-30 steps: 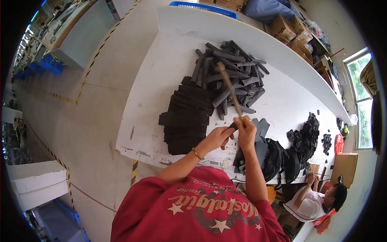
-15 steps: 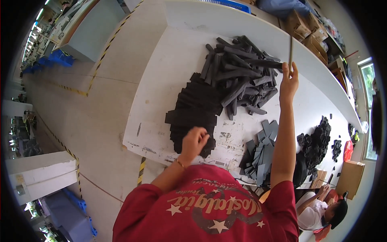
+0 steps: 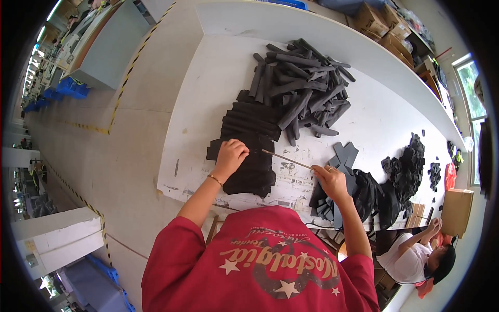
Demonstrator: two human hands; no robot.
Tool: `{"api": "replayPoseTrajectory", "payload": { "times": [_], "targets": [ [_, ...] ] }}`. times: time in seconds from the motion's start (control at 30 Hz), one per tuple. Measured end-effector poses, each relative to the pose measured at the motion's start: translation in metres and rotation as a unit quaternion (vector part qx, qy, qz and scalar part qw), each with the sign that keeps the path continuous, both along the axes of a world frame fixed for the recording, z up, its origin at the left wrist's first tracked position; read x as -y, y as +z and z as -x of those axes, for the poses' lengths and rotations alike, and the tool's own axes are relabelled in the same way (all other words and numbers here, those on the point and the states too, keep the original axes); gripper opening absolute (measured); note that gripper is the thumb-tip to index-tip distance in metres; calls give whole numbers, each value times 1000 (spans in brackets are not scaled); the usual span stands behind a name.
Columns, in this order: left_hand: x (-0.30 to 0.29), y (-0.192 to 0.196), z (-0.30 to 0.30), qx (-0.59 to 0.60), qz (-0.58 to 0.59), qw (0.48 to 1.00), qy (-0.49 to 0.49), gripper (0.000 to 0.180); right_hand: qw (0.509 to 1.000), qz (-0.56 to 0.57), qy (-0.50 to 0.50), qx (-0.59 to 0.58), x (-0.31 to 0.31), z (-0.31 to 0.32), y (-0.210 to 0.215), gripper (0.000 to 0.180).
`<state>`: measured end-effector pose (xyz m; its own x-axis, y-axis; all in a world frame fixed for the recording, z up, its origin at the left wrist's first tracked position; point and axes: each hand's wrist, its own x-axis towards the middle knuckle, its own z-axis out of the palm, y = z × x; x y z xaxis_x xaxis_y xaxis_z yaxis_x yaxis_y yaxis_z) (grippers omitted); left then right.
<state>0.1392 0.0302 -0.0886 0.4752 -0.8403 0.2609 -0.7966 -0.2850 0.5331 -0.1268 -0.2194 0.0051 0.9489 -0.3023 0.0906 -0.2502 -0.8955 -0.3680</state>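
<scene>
A thin metal rod [image 3: 289, 159] is in my right hand [image 3: 331, 183], which is closed round its near end. The rod slants up and left, its tip close to the fingers of my left hand [image 3: 232, 157]. Those fingers are pinched together over a layered stack of black fabric strips [image 3: 247, 174]; what they hold, if anything, is too small to make out. Behind the stack lies a heap of rolled black fabric tubes [image 3: 306, 86]. Flat dark grey pieces [image 3: 344, 156] lie beside my right forearm.
The white table [image 3: 189, 99] has a raised far wall [image 3: 312, 28]. Bunched black fabric [image 3: 410, 166] lies farther right. A co-worker in a white top [image 3: 408, 260] sits at the lower right, near a cardboard box [image 3: 457, 208].
My right hand has come back from the heap's right side, lowering the rod toward the stack. The black tube at that hand is now away from it. My left hand has moved up the stack.
</scene>
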Motion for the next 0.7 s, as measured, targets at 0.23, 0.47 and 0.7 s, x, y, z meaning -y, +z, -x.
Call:
{"api": "replayPoseTrajectory", "payload": {
  "times": [0.23, 0.47, 0.7],
  "targets": [
    [-2, 8, 4, 127, -1, 990, -63, 17, 1000, 6, 15, 2, -9, 3, 0, 16],
    [1, 33, 11, 95, -49, 992, -70, 16, 1000, 8, 23, 5, -10, 0, 0, 17],
    [-7, -1, 5, 111, 8, 994, -10, 11, 999, 22, 24, -2, -11, 2, 0, 17]
  ]
}}
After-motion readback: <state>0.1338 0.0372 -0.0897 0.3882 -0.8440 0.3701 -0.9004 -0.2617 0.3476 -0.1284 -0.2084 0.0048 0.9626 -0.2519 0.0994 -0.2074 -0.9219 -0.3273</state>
